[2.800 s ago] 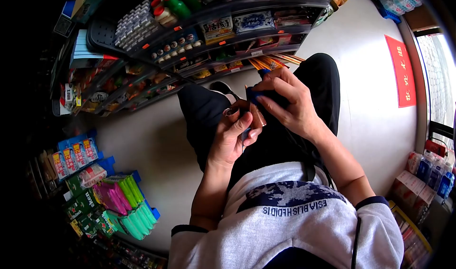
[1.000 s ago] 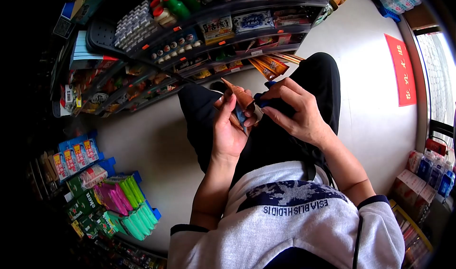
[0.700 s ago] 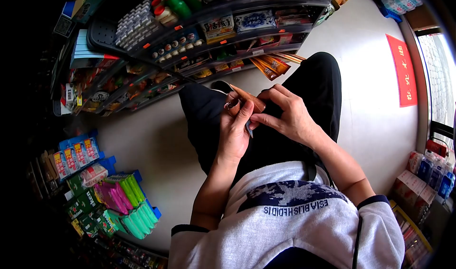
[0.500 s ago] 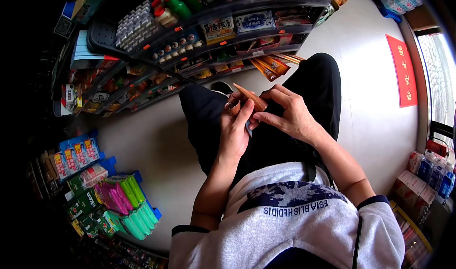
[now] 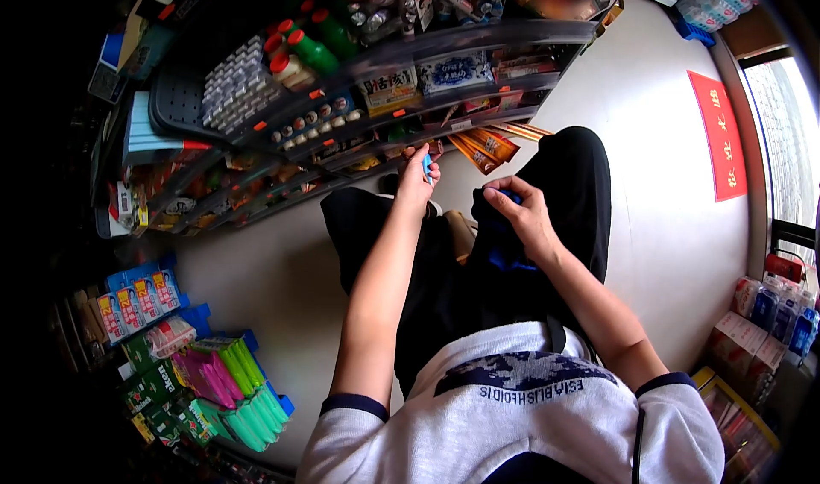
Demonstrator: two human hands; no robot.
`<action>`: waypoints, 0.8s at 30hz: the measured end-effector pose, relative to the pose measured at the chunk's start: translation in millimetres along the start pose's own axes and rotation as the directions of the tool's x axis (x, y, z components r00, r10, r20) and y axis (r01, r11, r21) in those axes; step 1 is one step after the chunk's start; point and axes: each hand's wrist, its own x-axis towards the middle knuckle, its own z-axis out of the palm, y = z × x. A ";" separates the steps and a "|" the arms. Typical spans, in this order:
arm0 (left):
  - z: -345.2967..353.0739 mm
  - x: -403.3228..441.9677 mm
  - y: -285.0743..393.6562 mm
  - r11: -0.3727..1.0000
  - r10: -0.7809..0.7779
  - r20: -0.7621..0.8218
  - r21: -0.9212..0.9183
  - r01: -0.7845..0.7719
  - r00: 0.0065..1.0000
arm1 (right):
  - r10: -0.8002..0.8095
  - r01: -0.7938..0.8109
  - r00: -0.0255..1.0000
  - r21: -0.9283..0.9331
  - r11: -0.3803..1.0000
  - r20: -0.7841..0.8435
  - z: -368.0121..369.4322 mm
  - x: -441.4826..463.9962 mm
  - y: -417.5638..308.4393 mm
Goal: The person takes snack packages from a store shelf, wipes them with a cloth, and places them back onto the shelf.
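My left hand (image 5: 418,181) is stretched forward near the lower shelf, its fingers closed round a small blue object (image 5: 427,169). A reddish-brown piece (image 5: 436,149) shows beside its fingertips; whether the hand grips it I cannot tell. My right hand (image 5: 523,215) is over my lap with thumb and fingers drawn together. Dark material with a blue sheen (image 5: 510,197) shows by those fingers, and more of it lies below. What they pinch is not clear. Between my knees is a tan, rounded object (image 5: 461,234), partly hidden by dark cloth.
Shelves of packaged goods (image 5: 389,87) curve across the front. Orange-brown packets (image 5: 485,149) stick out at the lower shelf's right end. Wrapped packs (image 5: 243,407) stand on the floor at left. Cartons and bottles (image 5: 760,330) are at right, below a red floor sign (image 5: 719,135).
My hands have come apart. The left has reached forward toward the shelf; the right has moved slightly down. The pointed brown piece held between them is no longer clearly visible.
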 end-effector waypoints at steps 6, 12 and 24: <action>25.0 52.4 12.0 0.982 0.175 -0.188 0.103 -0.157 0.967 | 0.090 -0.086 0.995 0.093 0.992 -0.043 3.0 7.2 20.5; 35.3 96.0 21.9 0.992 0.119 -0.146 0.056 -0.112 0.982 | 0.141 -0.137 0.989 0.077 0.988 -0.038 -5.2 7.9 15.5; 33.5 107.0 1.1 -0.022 0.552 0.175 0.981 -0.195 0.815 | 0.148 -0.146 0.989 0.071 0.987 -0.028 -3.9 20.4 15.8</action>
